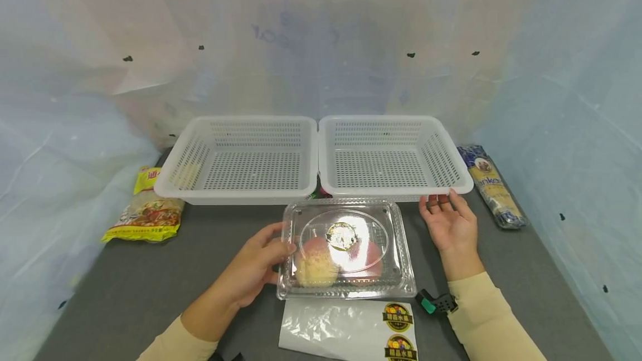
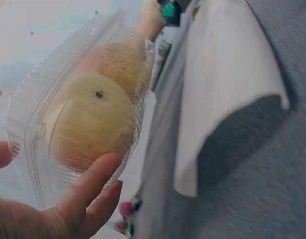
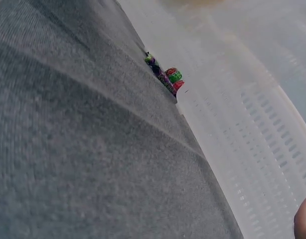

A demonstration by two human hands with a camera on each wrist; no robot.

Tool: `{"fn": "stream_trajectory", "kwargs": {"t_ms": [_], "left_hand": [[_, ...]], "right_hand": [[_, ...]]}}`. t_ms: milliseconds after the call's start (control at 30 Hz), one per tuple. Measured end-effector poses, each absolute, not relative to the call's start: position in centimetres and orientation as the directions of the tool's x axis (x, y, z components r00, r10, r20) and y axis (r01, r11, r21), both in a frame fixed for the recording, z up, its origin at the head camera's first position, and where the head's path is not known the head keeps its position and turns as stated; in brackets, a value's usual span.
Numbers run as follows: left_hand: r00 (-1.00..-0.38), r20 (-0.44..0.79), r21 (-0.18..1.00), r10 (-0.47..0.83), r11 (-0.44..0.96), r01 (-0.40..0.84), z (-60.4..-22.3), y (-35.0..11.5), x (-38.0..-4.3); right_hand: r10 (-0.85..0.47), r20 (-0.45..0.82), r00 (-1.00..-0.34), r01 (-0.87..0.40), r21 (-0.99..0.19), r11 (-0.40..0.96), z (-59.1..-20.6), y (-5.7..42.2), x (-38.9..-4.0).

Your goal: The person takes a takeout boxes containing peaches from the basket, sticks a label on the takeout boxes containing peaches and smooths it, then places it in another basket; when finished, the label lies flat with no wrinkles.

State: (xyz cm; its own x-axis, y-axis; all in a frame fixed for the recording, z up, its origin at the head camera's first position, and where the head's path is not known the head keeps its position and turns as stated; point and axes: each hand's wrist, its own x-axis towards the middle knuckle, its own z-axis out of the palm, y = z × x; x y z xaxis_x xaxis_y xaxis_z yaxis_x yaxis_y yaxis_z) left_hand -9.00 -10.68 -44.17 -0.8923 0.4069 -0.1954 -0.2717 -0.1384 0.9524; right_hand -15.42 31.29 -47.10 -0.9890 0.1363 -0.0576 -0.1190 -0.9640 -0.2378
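My left hand [image 1: 258, 263] grips the left side of a clear plastic clamshell box [image 1: 396, 288], thumb on the lid. Inside lie two red-and-yellow fruits [image 1: 316, 263] that look like apples; they show closer up as apples [image 2: 93, 119] in the left wrist view. A round gold label [image 1: 341, 236] is on the lid. My right hand [image 1: 456, 230], palm up, holds the front rim of the right white basket [image 1: 396, 189], thumb over the rim and fingers beneath it. Only a bit of that thumb [image 3: 304, 221] shows in the right wrist view.
Left of it stands a second white basket [image 1: 236, 194]. A sheet of round stickers [image 1: 331, 327] lies nearest me. A yellow food packet [image 1: 150, 216] is at the left, a blue-and-gold packet [image 1: 494, 188] at the right. Small colourful wrapped items [image 3: 165, 77] lie against the baskets' front.
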Motion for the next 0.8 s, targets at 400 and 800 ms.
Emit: {"fn": "stream_trajectory", "kwargs": {"t_ms": [400,800], "left_hand": [[-0.891,-0.147,0.959,0.43,-0.158,-0.235,-41.5,-9.3,-10.0],[-0.908,-0.128,0.961,0.4,-0.175,-0.212,-39.4,-8.2,-13.5]], "right_hand": [[0.227,0.03,-0.973,-0.22,-0.403,-0.888,-47.1,30.6,-16.1],[0.336,-0.073,-0.939,-0.297,-0.323,-0.899,-47.1,30.0,-16.7]]}}
